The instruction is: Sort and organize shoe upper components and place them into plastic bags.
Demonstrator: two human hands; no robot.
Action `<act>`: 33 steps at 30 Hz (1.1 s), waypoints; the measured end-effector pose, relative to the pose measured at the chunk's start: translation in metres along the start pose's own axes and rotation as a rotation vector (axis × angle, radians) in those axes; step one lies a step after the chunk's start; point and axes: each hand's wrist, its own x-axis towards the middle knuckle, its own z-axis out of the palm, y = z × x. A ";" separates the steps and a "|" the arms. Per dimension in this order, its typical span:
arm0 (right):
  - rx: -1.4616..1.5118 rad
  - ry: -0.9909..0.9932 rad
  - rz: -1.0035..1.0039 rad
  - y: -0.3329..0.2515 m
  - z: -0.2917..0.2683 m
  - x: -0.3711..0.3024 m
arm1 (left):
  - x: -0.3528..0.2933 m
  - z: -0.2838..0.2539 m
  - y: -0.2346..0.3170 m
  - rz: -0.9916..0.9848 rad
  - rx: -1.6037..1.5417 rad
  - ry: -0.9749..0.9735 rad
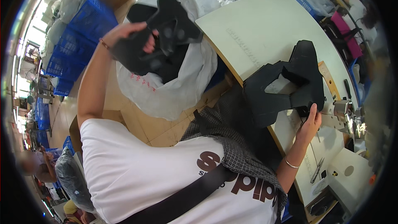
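Note:
My left hand (pixel 124 31) is raised over a big white sack (pixel 199 64), its fingers closed round a black, angular cut-out piece (pixel 176 20) that is slightly blurred. More black material shows in the sack's mouth just below; how much lies inside is hidden. On the right, my right hand (pixel 309 126) grips the lower edge of a second black angular piece (pixel 309 68), thumb on top. That piece has a large opening through its middle and rests over the near edge of a pale worktable (pixel 257 20).
A sewing machine's metal head (pixel 344 110) stands right of my right hand. Tweezers (pixel 317 170) lie on the table below it. Blue crates (pixel 76 37) are stacked at the far left, with a dark bagged bundle (pixel 72 178) lower down. Other people sit in the background.

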 end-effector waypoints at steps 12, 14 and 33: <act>-0.008 -0.042 -0.003 0.006 -0.002 0.001 | -0.007 0.152 -0.018 0.194 -0.469 -0.108; -0.014 -0.068 -0.062 0.014 -0.004 0.003 | -0.010 0.163 0.003 0.458 -0.037 -0.073; 0.369 -0.173 0.026 0.008 0.009 0.001 | 0.133 0.399 -0.050 0.718 1.742 0.092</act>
